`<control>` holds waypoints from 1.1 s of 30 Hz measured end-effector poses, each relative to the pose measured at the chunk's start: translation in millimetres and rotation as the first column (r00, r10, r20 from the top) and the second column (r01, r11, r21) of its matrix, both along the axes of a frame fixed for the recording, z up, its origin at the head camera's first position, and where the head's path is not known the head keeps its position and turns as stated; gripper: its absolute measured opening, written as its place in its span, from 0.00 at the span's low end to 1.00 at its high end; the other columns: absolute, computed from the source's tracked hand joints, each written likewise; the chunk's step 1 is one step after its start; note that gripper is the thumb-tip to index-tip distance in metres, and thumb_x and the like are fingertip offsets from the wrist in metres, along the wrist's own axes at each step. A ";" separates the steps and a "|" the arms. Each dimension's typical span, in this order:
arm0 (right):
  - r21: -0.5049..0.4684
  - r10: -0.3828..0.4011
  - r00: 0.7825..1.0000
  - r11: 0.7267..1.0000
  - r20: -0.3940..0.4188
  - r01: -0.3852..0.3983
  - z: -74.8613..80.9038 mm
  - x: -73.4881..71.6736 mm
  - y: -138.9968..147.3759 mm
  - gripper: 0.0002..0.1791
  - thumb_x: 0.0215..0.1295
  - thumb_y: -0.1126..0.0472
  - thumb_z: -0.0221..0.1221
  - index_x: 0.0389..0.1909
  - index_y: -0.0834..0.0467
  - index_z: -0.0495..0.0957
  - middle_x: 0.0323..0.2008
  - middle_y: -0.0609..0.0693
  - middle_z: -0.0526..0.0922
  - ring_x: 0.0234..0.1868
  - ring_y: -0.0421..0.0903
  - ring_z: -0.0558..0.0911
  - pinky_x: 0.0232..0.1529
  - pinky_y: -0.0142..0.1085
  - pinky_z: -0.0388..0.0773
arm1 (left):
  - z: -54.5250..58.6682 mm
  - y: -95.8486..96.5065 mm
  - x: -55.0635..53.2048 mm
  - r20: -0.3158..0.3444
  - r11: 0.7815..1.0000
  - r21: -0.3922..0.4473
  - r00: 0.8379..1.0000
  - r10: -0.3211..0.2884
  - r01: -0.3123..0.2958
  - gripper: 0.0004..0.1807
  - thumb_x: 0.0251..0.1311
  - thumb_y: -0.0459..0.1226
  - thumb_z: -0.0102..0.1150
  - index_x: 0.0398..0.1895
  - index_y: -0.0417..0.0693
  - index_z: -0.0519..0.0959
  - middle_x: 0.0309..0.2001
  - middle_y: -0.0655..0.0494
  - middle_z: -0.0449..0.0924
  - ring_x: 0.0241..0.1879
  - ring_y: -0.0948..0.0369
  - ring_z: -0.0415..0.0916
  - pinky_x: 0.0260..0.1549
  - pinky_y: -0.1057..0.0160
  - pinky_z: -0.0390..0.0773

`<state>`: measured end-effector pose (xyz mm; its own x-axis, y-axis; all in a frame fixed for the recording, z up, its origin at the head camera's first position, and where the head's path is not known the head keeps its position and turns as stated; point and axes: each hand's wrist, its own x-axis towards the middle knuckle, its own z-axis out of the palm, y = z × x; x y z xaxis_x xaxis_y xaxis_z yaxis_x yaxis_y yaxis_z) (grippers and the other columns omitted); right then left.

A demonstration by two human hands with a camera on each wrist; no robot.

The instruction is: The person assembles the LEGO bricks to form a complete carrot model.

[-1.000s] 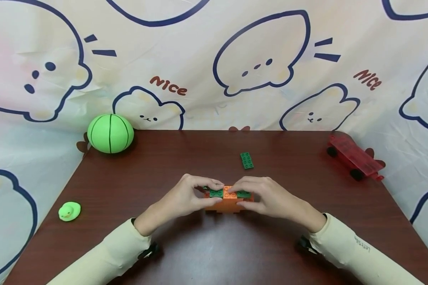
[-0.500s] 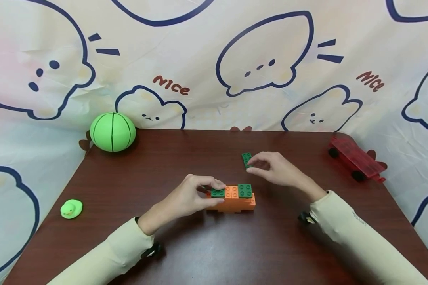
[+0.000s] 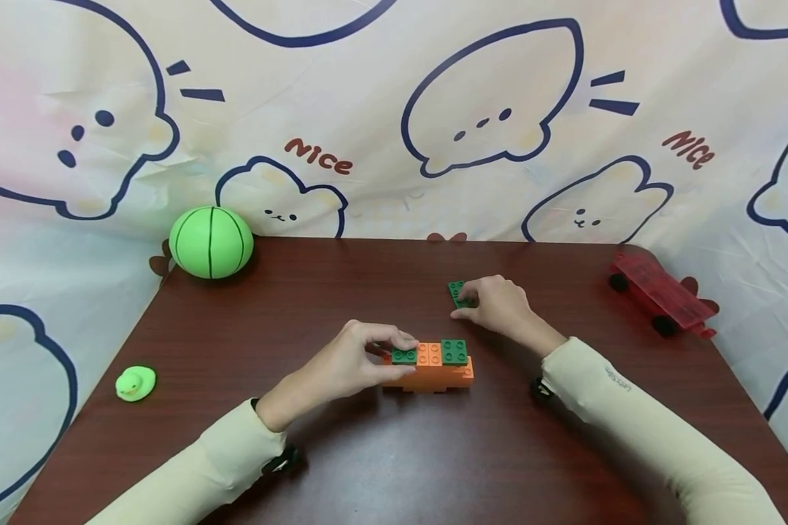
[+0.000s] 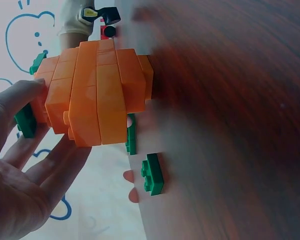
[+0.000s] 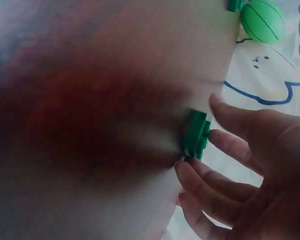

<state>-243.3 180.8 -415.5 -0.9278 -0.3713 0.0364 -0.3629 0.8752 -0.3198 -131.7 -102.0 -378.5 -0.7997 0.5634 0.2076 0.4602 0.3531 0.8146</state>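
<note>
My left hand (image 3: 354,357) grips the left end of a block build (image 3: 430,375) made of orange bricks, with two green bricks on top. The left wrist view shows the orange side (image 4: 87,95) up close, thumb and fingers about its studded top. Beyond the build, my right hand (image 3: 499,306) is at a loose green brick (image 3: 455,292). In the right wrist view, fingertips touch or nearly touch that green brick (image 5: 196,135), while the thumb stands apart from it. A second loose green brick (image 4: 152,174) lies on the table, hidden behind my left hand in the head view.
A green ball (image 3: 211,242) stands at the back left of the brown table (image 3: 381,467). Nearer on the left sits a green toy duck (image 3: 135,383). A translucent red toy car (image 3: 662,295) is at the back right. A patterned cloth (image 3: 381,109) hangs behind.
My right hand has left the build's right end and moved back to the loose green brick, its fingers now over it. My left hand has kept its grip on the build.
</note>
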 end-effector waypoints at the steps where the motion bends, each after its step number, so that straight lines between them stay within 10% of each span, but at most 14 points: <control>1: -0.005 0.004 1.000 1.000 -0.011 -0.004 -0.5 0.9 0.5 0.20 0.57 0.41 0.74 0.45 0.49 0.90 0.44 0.49 0.91 0.37 0.47 0.87 0.24 0.38 0.78 | 0.2 0.2 -0.3 -0.002 1.000 0.001 1.000 0.001 -0.001 0.12 0.58 0.37 0.76 0.45 0.53 0.89 0.51 0.56 0.90 0.45 0.64 0.86 0.44 0.60 0.87; 8: -0.028 0.040 0.996 0.999 -0.080 -0.042 -6.2 6.1 3.8 0.12 0.59 0.50 0.74 0.39 0.53 0.91 0.39 0.51 0.92 0.30 0.46 0.86 0.19 0.36 0.76 | 0.2 -0.7 1.3 -0.008 1.000 0.012 1.000 0.012 -0.012 0.14 0.58 0.37 0.76 0.48 0.52 0.89 0.51 0.56 0.89 0.45 0.64 0.85 0.43 0.59 0.87; 16: -0.155 0.144 0.990 0.977 -0.003 -0.143 22.0 1.2 0.7 0.07 0.61 0.60 0.73 0.40 0.56 0.90 0.40 0.51 0.92 0.41 0.46 0.87 0.42 0.43 0.85 | 5.0 -5.2 0.0 -0.049 0.999 0.031 0.998 0.038 -0.037 0.15 0.56 0.36 0.77 0.47 0.54 0.89 0.46 0.60 0.88 0.42 0.65 0.83 0.39 0.52 0.87; 21: -0.350 0.279 0.959 0.895 -0.043 -0.276 56.8 31.0 -2.6 0.10 0.58 0.61 0.75 0.41 0.52 0.91 0.42 0.45 0.91 0.45 0.42 0.86 0.47 0.39 0.86 | 5.0 -2.7 0.6 -0.025 1.000 0.017 1.000 0.009 -0.009 0.14 0.57 0.37 0.76 0.48 0.53 0.89 0.47 0.59 0.88 0.43 0.65 0.84 0.40 0.56 0.87; 27: -0.417 0.495 0.856 0.753 -0.150 -0.509 80.3 81.3 -15.8 0.08 0.59 0.63 0.74 0.39 0.50 0.91 0.44 0.43 0.89 0.39 0.36 0.85 0.41 0.33 0.85 | 2.4 -1.1 2.9 -0.034 1.000 0.029 0.999 -0.010 0.011 0.14 0.58 0.36 0.75 0.48 0.50 0.89 0.48 0.56 0.90 0.43 0.64 0.87 0.41 0.57 0.88; 33: -0.380 0.513 0.848 0.764 -0.130 -0.521 78.2 100.4 -21.6 0.06 0.59 0.64 0.74 0.37 0.54 0.90 0.45 0.46 0.87 0.20 0.29 0.68 0.20 0.26 0.72 | 3.8 0.5 3.4 -0.057 0.999 0.034 0.998 -0.030 0.032 0.13 0.59 0.35 0.75 0.47 0.50 0.88 0.48 0.55 0.90 0.42 0.63 0.88 0.41 0.56 0.88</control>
